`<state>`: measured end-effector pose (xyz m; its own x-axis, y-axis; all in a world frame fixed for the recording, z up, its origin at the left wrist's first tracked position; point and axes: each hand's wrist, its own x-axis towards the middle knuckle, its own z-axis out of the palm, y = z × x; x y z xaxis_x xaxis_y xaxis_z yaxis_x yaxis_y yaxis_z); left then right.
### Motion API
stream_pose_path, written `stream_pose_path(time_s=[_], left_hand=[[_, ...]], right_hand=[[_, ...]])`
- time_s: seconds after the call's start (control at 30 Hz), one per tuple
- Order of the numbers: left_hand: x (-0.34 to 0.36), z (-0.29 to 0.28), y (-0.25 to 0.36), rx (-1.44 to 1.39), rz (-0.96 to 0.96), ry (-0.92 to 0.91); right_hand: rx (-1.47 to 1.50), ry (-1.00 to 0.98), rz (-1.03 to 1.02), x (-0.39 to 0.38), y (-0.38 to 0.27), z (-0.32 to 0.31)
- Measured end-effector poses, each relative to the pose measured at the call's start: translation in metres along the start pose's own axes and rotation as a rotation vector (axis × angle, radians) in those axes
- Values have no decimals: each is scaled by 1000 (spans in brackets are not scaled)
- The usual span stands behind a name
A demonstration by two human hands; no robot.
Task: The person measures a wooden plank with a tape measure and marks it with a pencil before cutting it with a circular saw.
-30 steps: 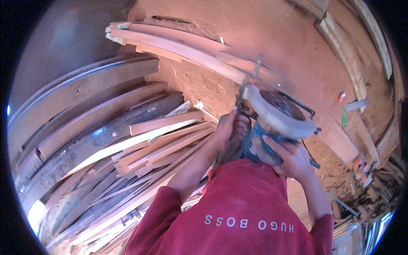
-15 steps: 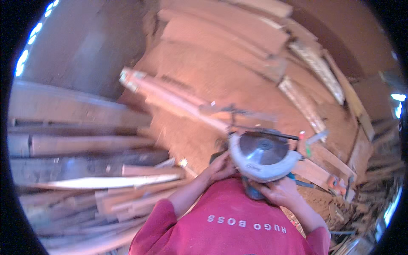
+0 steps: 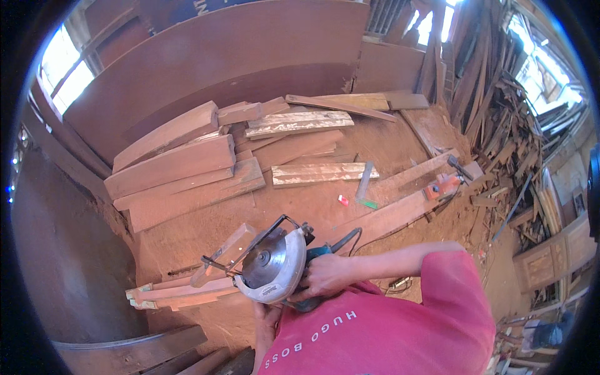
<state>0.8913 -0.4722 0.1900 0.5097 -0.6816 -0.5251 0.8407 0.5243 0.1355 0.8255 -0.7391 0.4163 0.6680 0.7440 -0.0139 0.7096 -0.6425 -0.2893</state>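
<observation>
A circular saw (image 3: 270,265) with a round steel blade, a pale guard and a teal body is held against my red shirt. Its black base frame stands up and tilts toward the left. My right hand (image 3: 331,273) is closed round the saw's teal handle, where the cord comes out. Below the guard, my left hand (image 3: 267,315) supports the saw from its underside; its fingers are mostly hidden behind the saw. Beyond the blade lies a short wood block (image 3: 236,242), and a long squared timber (image 3: 187,294) stretches out to the left of the saw.
Thick planks (image 3: 172,162) are stacked at the far left on a dusty surface. A try square (image 3: 364,187) with a green end lies near a small red item (image 3: 342,200). An orange tool (image 3: 442,185) rests on a long board. Scrap wood (image 3: 509,137) piles up at right.
The view has swung to the right and steadied. The saw now appears further left and lower, tilted left. Both hands still hold it.
</observation>
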Motion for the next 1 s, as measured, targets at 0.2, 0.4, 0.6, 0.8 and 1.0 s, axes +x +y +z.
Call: stream_pose_path(time_s=[0.2,0.4,0.6,0.8,1.0], left_hand=[[-7,20,29,161,-80,71],[-8,23,18,584,113,207],[-5,-36,-7,706,321,573],[65,-83,-13,474,352,853],[162,-152,-2,487,550,1014]], right_hand=[[-15,52,-53,6,14,16],[-36,55,24,6,18,19],[51,-38,207,6,23,16],[145,-31,401,-19,44,36],[196,-26,455,-49,57,31]])
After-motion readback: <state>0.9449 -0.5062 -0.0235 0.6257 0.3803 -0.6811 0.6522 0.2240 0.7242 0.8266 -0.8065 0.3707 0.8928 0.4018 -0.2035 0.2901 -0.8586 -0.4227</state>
